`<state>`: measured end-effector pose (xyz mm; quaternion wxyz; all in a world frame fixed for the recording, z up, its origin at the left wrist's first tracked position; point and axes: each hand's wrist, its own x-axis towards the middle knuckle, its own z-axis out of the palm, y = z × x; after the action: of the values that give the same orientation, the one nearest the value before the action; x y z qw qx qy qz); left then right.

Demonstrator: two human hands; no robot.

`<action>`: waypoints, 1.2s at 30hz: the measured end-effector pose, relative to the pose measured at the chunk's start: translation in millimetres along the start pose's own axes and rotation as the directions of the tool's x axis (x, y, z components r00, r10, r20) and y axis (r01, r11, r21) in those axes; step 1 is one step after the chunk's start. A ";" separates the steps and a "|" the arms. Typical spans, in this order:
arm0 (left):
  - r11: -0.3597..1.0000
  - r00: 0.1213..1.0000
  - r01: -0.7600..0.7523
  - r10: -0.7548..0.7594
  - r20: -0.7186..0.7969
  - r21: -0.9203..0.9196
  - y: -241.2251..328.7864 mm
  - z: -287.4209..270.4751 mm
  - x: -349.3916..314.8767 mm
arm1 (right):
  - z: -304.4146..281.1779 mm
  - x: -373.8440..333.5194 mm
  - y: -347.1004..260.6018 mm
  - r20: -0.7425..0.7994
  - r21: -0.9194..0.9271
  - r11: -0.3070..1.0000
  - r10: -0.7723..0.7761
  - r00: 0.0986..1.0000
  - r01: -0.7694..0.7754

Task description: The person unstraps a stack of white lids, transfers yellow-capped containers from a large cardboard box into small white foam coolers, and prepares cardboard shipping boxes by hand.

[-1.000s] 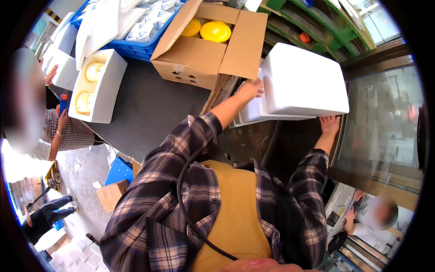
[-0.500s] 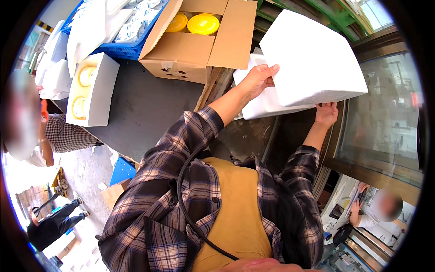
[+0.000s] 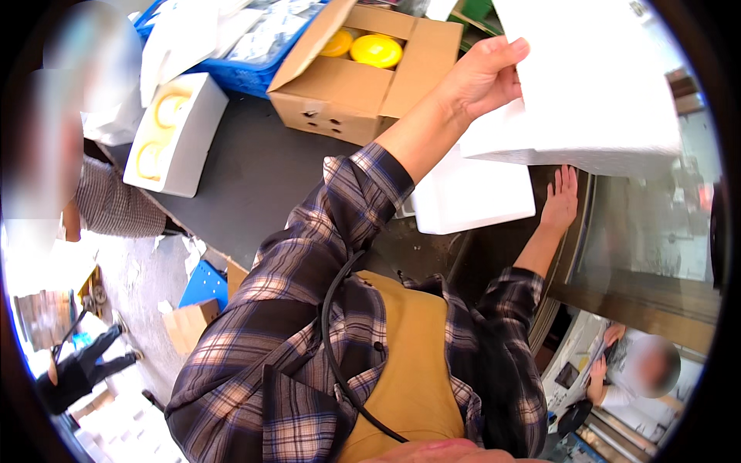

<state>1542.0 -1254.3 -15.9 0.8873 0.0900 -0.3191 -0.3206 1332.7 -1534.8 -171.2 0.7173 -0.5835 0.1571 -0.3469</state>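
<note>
A large white foam box (image 3: 602, 92) is at the upper right, held up and tilted. My left hand (image 3: 488, 77) is closed on its left edge, thumb on the outer face. Just under the box's lower edge is my right hand (image 3: 561, 202), fingers stretched out and holding nothing; whether the fingertips touch the foam I cannot tell. A second white foam box (image 3: 480, 197) sits below the held one, partly hidden by it and by my left forearm.
On the dark table (image 3: 251, 147) stand an open cardboard box (image 3: 332, 92) with yellow-lidded containers (image 3: 376, 51), a foam box (image 3: 202, 139) holding round containers, and a blue crate (image 3: 243, 77) of white packets. A glass window (image 3: 633, 239) borders the right. People are at left and lower right.
The held foam box has gone up and to the right with my left hand, uncovering more of the second box. My right hand is lower, its fingers now stretched. The view has shifted slightly.
</note>
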 end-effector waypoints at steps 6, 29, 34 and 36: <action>0.994 0.964 -0.109 0.110 0.240 -0.014 119.7 59.1 -6.5 | -39.9 -55.1 75.3 -0.139 -0.364 0.887 0.249 0.959 -0.283; -0.944 0.817 -0.013 -0.200 -0.542 0.329 275.5 89.3 -434.9 | 323.6 -182.6 -2.4 0.560 0.011 0.946 -0.273 0.782 0.323; -0.928 0.893 0.123 -0.052 -0.448 0.352 296.5 29.2 -526.6 | 362.9 -164.4 26.1 0.570 0.001 0.997 -0.064 0.819 0.077; -0.881 0.920 0.272 0.120 -0.372 0.388 298.9 36.7 -531.5 | 377.5 -142.5 47.1 0.558 0.038 0.997 0.040 0.829 -0.074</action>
<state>1358.2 -687.1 -148.7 0.0885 0.9544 -0.2702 0.0909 1484.3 -1159.2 -139.5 0.7587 -0.6331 -0.0512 -0.1448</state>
